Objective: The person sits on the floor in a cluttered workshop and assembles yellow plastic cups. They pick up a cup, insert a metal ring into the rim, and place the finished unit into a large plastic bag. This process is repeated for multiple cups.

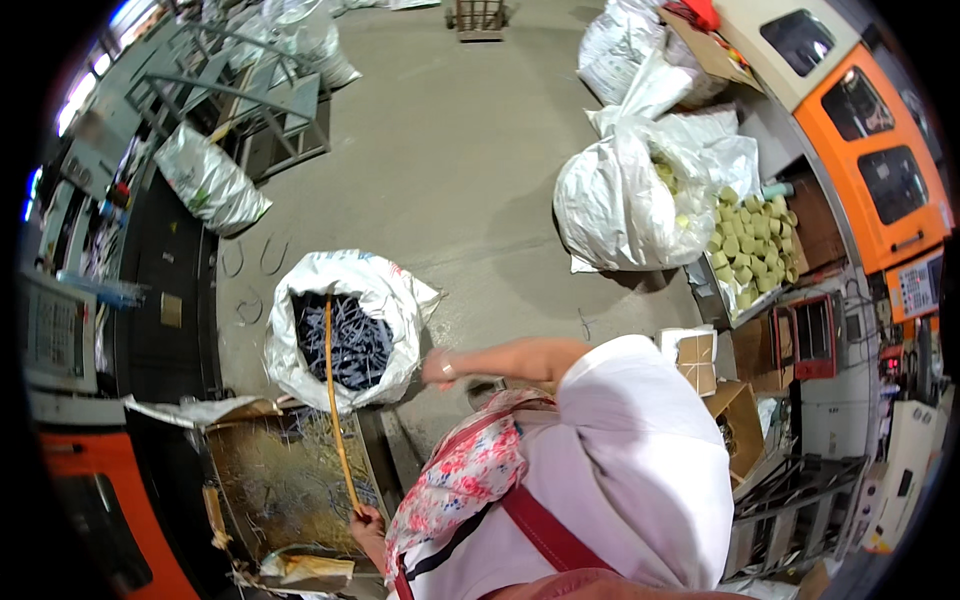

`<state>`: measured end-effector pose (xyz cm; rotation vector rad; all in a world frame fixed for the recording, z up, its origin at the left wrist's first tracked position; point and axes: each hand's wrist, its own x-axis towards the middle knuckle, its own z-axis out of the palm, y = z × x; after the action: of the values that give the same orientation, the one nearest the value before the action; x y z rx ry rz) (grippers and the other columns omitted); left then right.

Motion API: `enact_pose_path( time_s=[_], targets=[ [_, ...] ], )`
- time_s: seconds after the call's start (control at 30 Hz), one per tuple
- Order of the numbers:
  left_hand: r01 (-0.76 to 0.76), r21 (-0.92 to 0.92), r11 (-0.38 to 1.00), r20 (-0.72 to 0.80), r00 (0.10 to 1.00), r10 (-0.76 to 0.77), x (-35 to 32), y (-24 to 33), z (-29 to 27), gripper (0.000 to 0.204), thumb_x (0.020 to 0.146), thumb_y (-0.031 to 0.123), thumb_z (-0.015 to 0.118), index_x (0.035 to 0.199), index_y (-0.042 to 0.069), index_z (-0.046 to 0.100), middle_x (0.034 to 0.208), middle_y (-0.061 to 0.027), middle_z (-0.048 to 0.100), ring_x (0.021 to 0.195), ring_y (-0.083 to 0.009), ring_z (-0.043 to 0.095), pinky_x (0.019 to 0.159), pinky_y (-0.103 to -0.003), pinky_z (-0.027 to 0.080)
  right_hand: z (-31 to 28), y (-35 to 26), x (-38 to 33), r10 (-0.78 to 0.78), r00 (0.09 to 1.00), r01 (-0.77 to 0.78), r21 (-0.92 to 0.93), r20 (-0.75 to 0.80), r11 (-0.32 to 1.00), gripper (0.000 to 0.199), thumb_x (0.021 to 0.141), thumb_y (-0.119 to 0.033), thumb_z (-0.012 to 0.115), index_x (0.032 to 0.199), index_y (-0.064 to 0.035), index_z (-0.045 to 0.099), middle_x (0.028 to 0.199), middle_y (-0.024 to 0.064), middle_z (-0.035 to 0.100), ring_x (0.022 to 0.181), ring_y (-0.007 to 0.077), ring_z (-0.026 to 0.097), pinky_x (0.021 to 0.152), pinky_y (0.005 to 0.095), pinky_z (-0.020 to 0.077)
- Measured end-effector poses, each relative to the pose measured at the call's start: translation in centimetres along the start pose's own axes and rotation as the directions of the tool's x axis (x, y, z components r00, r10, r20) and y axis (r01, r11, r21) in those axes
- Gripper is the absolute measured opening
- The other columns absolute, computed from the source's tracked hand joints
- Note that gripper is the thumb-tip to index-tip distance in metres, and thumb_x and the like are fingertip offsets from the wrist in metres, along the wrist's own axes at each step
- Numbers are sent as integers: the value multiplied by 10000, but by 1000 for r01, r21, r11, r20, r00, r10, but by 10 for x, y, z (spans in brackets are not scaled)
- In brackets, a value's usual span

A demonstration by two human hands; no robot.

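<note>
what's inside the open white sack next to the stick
The white sack holds a heap of thin dark blue-grey strips. The yellow stick, held by the left hand, reaches into it. What lies beneath the top layer is covered.

Stick (335, 400) reaches from the left hand (368, 522) into the sack (345, 335) – box (285, 480) below it

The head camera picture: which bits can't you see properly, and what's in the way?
- Left hand: only its top shows around the yellow stick; the floral sleeve covers the rest.
- Right hand: its fingers are too small to tell what they are doing.
- Open white sack: the dark pieces inside are too small to identify.
- Cardboard box: cut off by the lower edge, contents blurred.
- Left-side shelves: blurred and bent by the fisheye rim.
</note>
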<state>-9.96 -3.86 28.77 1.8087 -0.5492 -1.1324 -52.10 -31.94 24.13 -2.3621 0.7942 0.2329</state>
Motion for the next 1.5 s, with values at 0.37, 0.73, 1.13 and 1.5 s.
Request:
enact_pose_path(
  time_s=[0.37, 0.73, 1.13, 1.5],
  targets=[
    [552, 267, 790, -259, 831, -493, 66, 44, 44, 340, 793, 226, 566, 1026, -11, 491, 763, -140, 580, 673, -264, 565, 559, -355, 472, -37, 74, -318, 980, 59, 136, 971, 190, -196, 279, 856, -226, 478, 644, -54, 534, 540, 62, 523, 435, 162, 504, 384, 289, 398],
    [235, 259, 937, -70, 972, -224, 314, 180, 294, 437, 739, 163, 603, 1096, -13, 422, 787, -165, 554, 694, -265, 548, 577, -385, 456, -32, 65, -244, 874, 214, 269, 834, 436, -482, 261, 865, -185, 456, 691, -15, 552, 575, 84, 556, 440, 175, 524, 368, 317, 424],
    [2, 371, 929, 464, 866, -187, 282, 302, 663, 588, 798, 41, 559, 1305, 91, 266, 1018, -159, 524, 825, -239, 544, 616, -336, 484, 39, 16, -325, 698, -341, 422, 766, 629, -485, 105, 783, -87, 567, 796, 6, 614, 652, 78, 591, 543, 199, 560, 438, 348, 479],
    [-279, 457, 845, 794, 556, -246, 73, 264, 834, 281, 800, 110, 606, 1045, 6, 517, 666, -63, 554, 416, -104, 427, 364, -216, 337, 97, 10, -355, 780, -158, -313, 719, 605, -621, 437, 794, -440, 490, 862, -47, 667, 930, 219, 617, 904, 340, 592, 776, 381, 456]
  ],
)
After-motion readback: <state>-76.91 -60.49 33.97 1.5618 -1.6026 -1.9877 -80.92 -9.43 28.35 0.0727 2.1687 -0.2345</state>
